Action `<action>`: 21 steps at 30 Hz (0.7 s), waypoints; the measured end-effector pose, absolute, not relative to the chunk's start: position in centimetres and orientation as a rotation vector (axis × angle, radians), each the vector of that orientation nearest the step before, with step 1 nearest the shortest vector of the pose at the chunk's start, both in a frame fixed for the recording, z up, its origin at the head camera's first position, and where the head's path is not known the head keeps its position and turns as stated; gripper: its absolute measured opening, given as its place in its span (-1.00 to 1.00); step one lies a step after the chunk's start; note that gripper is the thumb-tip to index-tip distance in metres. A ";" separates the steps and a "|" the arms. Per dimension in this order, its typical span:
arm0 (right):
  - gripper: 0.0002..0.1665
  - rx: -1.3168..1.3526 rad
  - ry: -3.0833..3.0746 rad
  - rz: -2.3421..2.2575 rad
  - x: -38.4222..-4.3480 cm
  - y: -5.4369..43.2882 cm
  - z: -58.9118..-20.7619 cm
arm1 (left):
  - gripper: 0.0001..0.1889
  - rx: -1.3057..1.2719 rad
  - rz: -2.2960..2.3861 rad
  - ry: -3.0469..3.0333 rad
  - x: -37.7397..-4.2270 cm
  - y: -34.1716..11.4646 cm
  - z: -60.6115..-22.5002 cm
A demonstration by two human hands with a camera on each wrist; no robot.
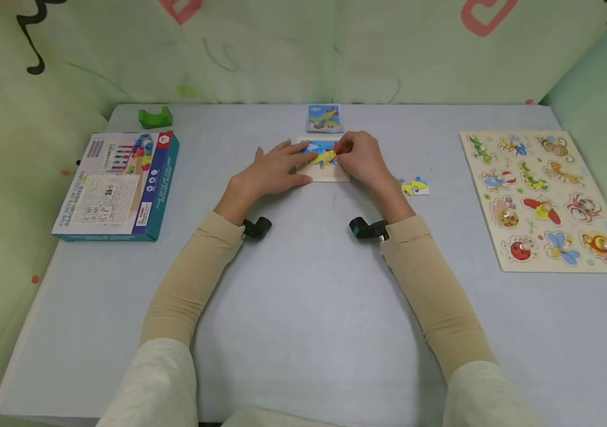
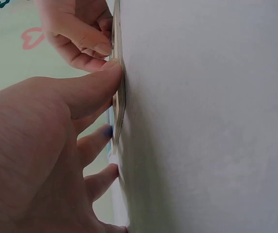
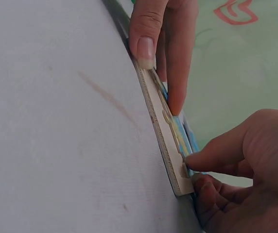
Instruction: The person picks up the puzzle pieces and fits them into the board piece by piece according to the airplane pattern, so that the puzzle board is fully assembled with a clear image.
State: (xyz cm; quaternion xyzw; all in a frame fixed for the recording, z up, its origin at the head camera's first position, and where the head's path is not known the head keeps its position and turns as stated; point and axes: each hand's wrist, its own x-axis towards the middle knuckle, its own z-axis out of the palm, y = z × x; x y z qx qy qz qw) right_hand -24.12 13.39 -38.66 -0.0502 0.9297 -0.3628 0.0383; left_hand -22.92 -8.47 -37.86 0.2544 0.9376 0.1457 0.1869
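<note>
A small wooden puzzle board (image 1: pixel 326 174) lies at the back middle of the table, with airplane-picture pieces (image 1: pixel 322 156) in its tray. My left hand (image 1: pixel 271 170) rests on the board's left side, fingers spread; its thumb touches the near rim in the left wrist view. At the right end, my right hand (image 1: pixel 364 156) pinches a puzzle piece between thumb and curled fingers, low against the board (image 3: pixel 159 131). The fingers largely hide that piece. Another part of the puzzle, a yellow and blue piece (image 1: pixel 415 187), lies right of the right forearm.
Behind the board stands a small airplane picture block (image 1: pixel 324 118). On the left are a boxed set (image 1: pixel 108 190) and a green curved block (image 1: pixel 155 118). A wooden insect peg board (image 1: pixel 543 201) lies at the right. Printed curtains border the table.
</note>
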 end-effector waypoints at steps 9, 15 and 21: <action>-0.69 -0.217 2.813 -1.132 -24.2 13.9 -38.6 | -0.34 0.720 0.420 2.640 -23.0 -8.5 -38.0; -0.75 -0.208 2.852 -1.140 -24.1 13.5 -38.6 | -0.34 0.717 0.417 2.647 -23.1 -8.5 -38.1; -0.77 -0.194 2.858 -1.141 -24.0 13.4 -38.8 | -0.34 0.716 0.428 2.639 -23.0 -8.5 -38.1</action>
